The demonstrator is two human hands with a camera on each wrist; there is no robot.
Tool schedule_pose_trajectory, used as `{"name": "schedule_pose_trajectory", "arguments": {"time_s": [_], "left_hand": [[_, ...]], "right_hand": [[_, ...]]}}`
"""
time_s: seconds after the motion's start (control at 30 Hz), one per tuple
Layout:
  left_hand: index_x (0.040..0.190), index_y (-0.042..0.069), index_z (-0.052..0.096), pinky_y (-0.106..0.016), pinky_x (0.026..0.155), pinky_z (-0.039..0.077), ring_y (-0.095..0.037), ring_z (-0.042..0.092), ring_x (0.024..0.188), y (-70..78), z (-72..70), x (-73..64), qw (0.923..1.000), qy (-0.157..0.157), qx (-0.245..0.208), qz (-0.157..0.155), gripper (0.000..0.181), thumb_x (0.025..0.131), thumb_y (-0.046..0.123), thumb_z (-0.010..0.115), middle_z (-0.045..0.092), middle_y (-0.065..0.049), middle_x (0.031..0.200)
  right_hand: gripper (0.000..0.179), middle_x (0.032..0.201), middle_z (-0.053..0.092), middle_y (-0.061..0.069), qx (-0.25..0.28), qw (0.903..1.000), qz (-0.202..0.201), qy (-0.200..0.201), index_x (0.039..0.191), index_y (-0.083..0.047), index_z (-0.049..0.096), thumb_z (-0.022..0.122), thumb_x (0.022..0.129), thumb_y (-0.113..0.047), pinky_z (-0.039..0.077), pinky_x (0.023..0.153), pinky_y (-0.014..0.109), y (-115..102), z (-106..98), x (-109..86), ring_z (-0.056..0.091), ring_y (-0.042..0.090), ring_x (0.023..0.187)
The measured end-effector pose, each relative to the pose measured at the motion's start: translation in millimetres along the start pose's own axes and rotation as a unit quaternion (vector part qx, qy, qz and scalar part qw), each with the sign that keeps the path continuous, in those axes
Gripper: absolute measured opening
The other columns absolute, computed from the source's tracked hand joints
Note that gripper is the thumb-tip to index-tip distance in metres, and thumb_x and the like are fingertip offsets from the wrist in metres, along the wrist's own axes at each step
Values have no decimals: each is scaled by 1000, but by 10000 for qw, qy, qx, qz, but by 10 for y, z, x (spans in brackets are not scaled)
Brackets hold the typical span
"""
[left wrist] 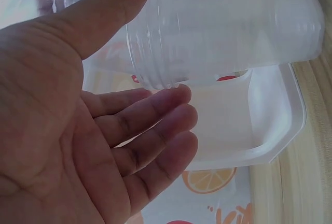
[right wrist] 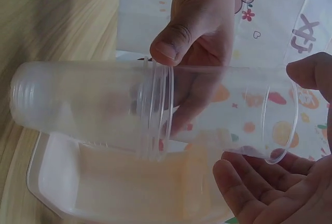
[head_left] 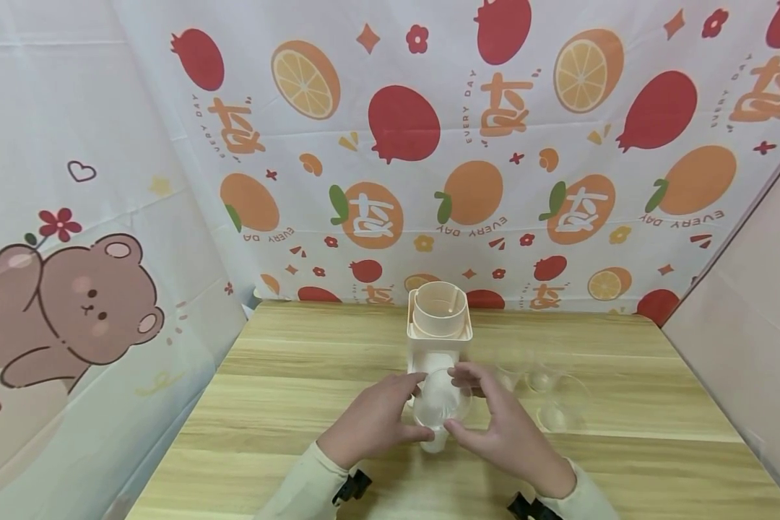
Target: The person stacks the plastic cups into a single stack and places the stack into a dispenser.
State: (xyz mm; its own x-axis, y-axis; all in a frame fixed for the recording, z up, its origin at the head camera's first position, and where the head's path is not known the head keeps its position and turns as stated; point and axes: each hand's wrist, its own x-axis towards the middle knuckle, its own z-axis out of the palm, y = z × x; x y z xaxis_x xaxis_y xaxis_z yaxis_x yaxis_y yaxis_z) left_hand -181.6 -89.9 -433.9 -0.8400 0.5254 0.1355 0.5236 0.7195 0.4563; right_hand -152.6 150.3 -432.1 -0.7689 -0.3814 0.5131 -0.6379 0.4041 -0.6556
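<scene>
A stack of clear plastic cups [left wrist: 238,27] stands upright between the two hands, in front of a cream-coloured stand [head_left: 439,339] with a round ring on top. My left hand [head_left: 383,415] holds the stack near its rims, thumb on one side and fingertips on the other. Above those rims, a single clear plastic cup [right wrist: 228,105] rises partly out of the stack. My right hand [right wrist: 280,182] grips that upper cup around its rim, with the thumb and fingers on opposite sides. The lower part of the upper cup is inside the stack.
Several more clear cups, among them one nearer cup [head_left: 562,412], stand on the wooden table [head_left: 286,404] right of the stand. A fruit-printed cloth [head_left: 409,180] hangs behind the table, and a bear-printed cloth [head_left: 104,303] hangs on the left.
</scene>
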Motion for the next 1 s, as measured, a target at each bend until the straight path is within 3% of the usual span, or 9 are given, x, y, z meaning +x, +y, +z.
{"name": "schedule_pose_trajectory", "arguments": {"time_s": [0.17,0.6,0.8,1.0], "left_hand": [[155,10,44,-36,81,55,-18,69,101,-9,-5,14,10000,62,-40,-16,97,78,49,89,72,0,111],[158,11,38,-30,74,54,-13,68,91,8,-19,18,9998,50,-155,-104,103,77,48,90,71,5,106],[159,11,35,-26,72,53,-8,66,89,-5,11,-2,9997,43,-254,-21,105,77,47,90,68,8,106],[158,11,37,-26,72,53,-6,66,88,-11,31,-3,9998,67,-197,31,102,78,46,89,69,7,110]], "right_hand": [[66,137,61,-1,-126,9997,174,-72,142,-10,51,85,85,-16,55,96,41,-3,20,12,63,20,119],[63,142,62,-2,-451,9971,578,-182,143,-13,53,83,88,-19,54,97,49,-4,32,26,64,24,120],[70,144,60,0,-677,9948,696,-305,146,-13,51,85,86,-26,53,100,49,-10,24,-10,62,24,125],[74,140,60,0,-1171,9917,485,-208,145,-12,52,87,83,-29,54,99,49,23,-55,-5,61,22,125]]}}
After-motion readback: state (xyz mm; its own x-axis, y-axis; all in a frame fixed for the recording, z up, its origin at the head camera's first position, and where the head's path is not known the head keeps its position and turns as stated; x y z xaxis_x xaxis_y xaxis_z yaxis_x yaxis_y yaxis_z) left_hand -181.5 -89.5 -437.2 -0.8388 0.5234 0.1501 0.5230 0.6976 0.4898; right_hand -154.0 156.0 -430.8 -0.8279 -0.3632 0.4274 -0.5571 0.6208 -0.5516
